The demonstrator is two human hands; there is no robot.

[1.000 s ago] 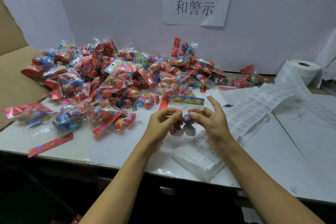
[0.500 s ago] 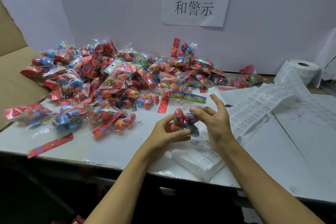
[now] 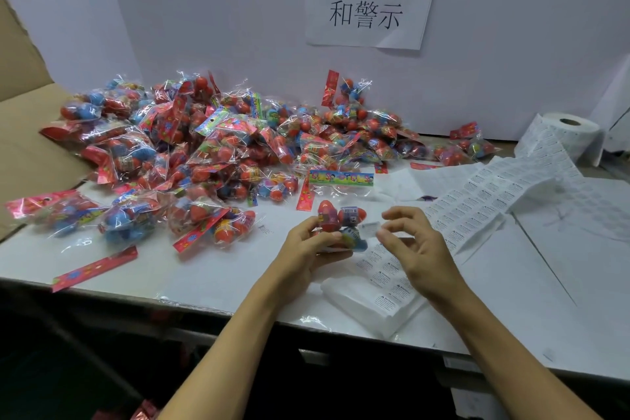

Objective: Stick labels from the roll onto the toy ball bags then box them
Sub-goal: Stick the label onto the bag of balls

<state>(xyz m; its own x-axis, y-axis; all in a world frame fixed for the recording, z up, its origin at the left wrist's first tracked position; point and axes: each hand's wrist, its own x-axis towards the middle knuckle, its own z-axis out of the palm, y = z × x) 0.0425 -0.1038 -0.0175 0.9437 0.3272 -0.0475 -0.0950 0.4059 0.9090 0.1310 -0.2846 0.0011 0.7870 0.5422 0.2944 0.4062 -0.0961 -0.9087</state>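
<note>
My left hand (image 3: 308, 247) grips a clear toy ball bag (image 3: 341, 223) with red and blue balls, held just above the table at centre. My right hand (image 3: 414, 244) sits just right of it and pinches a small white label (image 3: 371, 228) between thumb and fingertip, the label close to the bag's right side. A strip of labels (image 3: 477, 204) unrolls from the label roll (image 3: 567, 131) at the far right and runs under my right hand. A large pile of toy ball bags (image 3: 211, 150) covers the table's left and back.
A cardboard box flap (image 3: 24, 147) lies at the far left. A white wall with a paper sign (image 3: 368, 0) stands behind the pile. A stack of clear plastic bags (image 3: 368, 310) lies near the table's front edge (image 3: 204, 305). Loose red header cards (image 3: 95, 268) lie front left.
My right hand has drawn back to the right off the bag and now pinches a label. The left hand has turned the bag more upright.
</note>
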